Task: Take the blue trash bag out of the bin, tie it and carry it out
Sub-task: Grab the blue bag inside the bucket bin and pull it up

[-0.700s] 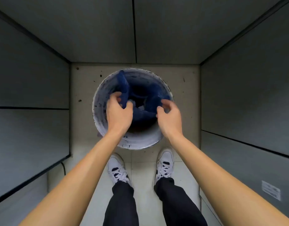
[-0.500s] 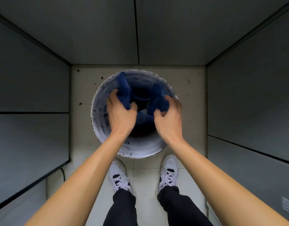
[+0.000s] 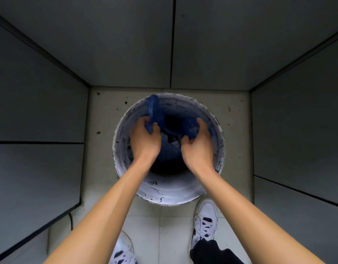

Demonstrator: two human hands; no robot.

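Observation:
A round white bin (image 3: 170,193), speckled with dark marks, stands on the pale floor in a corner. Inside it sits the blue trash bag (image 3: 169,151), with pale rubbish showing in its mouth. One edge of the bag runs up to the bin's far left rim. My left hand (image 3: 144,141) pinches the bag's left edge between thumb and fingers. My right hand (image 3: 197,144) clutches the bunched right edge. Both hands are inside the bin's opening, and the bag's lower part is hidden in shadow.
Grey panelled walls (image 3: 40,115) close in on the left, back and right, leaving a narrow strip of tiled floor (image 3: 156,231). My white shoes, the left shoe (image 3: 124,250) and the right shoe (image 3: 205,220), stand just before the bin. A dark cable (image 3: 70,220) hangs by the left wall.
Both hands have gathered more of the bag's rim and moved closer together. The view has moved closer over the bin, and pale rubbish now shows between the hands.

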